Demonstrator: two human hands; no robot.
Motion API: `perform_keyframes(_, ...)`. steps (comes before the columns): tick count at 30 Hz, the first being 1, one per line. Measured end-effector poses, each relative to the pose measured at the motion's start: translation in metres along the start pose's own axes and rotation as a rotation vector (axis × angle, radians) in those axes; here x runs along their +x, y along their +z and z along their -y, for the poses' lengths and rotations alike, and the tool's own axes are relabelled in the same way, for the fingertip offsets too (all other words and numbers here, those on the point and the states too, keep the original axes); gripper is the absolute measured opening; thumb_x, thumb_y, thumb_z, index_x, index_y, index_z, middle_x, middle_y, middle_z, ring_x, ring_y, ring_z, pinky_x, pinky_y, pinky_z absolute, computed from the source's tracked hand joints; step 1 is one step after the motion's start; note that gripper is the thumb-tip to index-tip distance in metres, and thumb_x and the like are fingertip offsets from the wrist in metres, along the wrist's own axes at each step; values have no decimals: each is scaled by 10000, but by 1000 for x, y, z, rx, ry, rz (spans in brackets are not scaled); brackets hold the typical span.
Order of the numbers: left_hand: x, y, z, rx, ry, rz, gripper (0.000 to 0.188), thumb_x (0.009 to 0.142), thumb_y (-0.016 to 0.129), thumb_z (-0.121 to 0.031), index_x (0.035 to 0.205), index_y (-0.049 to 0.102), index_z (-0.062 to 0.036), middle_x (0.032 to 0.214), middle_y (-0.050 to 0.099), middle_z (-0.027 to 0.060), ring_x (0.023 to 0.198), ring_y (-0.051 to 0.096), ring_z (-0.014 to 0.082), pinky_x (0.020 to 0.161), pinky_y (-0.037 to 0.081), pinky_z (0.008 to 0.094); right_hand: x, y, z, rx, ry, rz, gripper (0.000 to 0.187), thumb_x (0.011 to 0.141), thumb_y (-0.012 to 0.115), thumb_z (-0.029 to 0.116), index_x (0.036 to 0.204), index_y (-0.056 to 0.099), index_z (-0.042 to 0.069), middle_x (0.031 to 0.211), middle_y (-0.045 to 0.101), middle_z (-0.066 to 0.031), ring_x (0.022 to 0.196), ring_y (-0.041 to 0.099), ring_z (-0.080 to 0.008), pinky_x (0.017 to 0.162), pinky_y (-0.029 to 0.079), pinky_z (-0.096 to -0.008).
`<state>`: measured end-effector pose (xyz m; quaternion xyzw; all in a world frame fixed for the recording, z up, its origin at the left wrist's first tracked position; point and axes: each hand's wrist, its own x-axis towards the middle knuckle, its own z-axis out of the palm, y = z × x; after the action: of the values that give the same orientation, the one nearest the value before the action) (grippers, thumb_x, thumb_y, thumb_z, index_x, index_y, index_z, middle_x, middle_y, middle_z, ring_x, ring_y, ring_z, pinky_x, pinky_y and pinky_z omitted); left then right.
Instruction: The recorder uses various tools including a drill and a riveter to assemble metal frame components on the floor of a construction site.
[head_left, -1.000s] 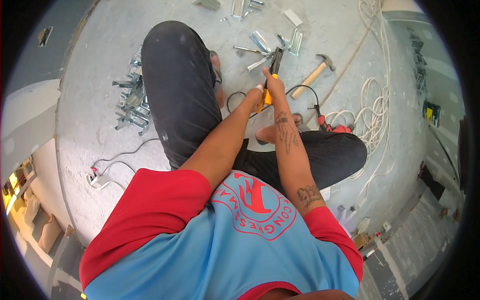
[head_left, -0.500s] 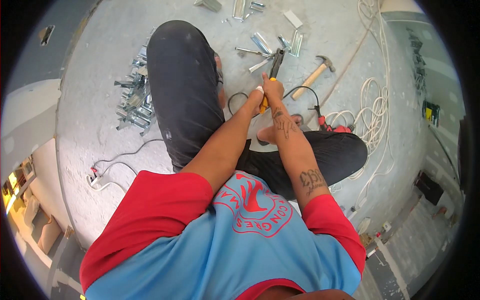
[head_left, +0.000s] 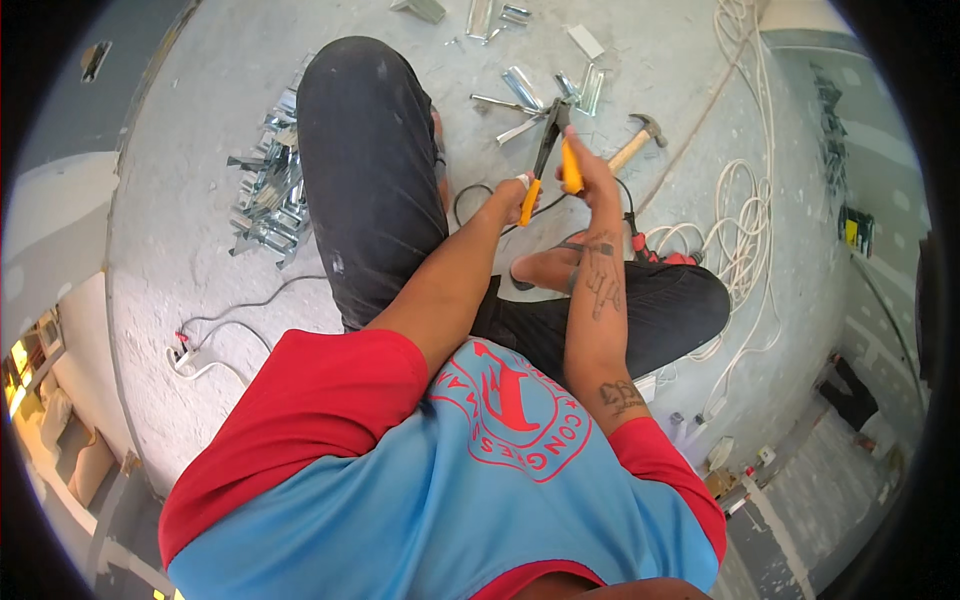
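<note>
Left hand (head_left: 513, 196) is clamped around one yellow grip (head_left: 530, 204) of the long-handled cutters (head_left: 546, 152); right hand (head_left: 598, 182), a little blurred, seems clamped on the other, nearer the dark head (head_left: 558, 110). The grips stand spread. The cutters extend beyond both hands, their long axis running forward, leaning slightly rightward, toward shiny metal pieces (head_left: 521, 86) on the floor (head_left: 660, 60).

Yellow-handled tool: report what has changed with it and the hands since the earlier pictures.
The right hand has swung out to the right with the right handle, spreading the yellow-handled tool open. Nothing was let go. The left hand stays on the left handle, nearly in place; the hammer and the pile of metal pieces lie as before.
</note>
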<state>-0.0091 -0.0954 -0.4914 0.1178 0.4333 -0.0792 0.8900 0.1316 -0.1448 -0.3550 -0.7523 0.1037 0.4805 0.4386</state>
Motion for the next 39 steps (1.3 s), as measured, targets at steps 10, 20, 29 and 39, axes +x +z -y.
perform_keyframes(10, -1, 14, 8, 905, 306, -475, 708, 969, 402, -620, 917, 683, 28, 965, 702, 215, 957, 679, 368, 841, 528, 454, 64, 58, -78, 165, -86, -75, 506, 866, 718, 490, 908, 587, 2, 777, 603, -57, 620, 608, -172, 514, 500, -318)
perform_keyframes(20, -50, 37, 3, 930, 566, -786, 660, 1004, 334, -544, 1041, 627, 46, 1017, 672, 304, 997, 650, 441, 850, 500, 516, 70, 64, -92, -759, -369, -577, 464, 862, 717, 446, 737, 662, 2, 777, 674, -126, 614, 635, -192, 575, 504, -342)
perform_keyframes(29, -44, 48, 5, 553, 385, -263, 768, 968, 334, -674, 913, 656, 21, 885, 688, 273, 850, 668, 439, 753, 512, 508, 25, 32, -62, -585, -447, -701, 557, 855, 654, 531, 743, 705, -12, 709, 701, -180, 695, 692, -290, 649, 514, -424)
perform_keyframes(39, -41, 37, 12, 1329, 461, -232, 853, 893, 305, -799, 921, 724, -57, 923, 695, 241, 929, 652, 431, 786, 480, 522, -68, -70, 7, -132, -20, -95, 356, 858, 721, 369, 868, 592, 37, 659, 571, -48, 510, 548, -169, 482, 482, -307)
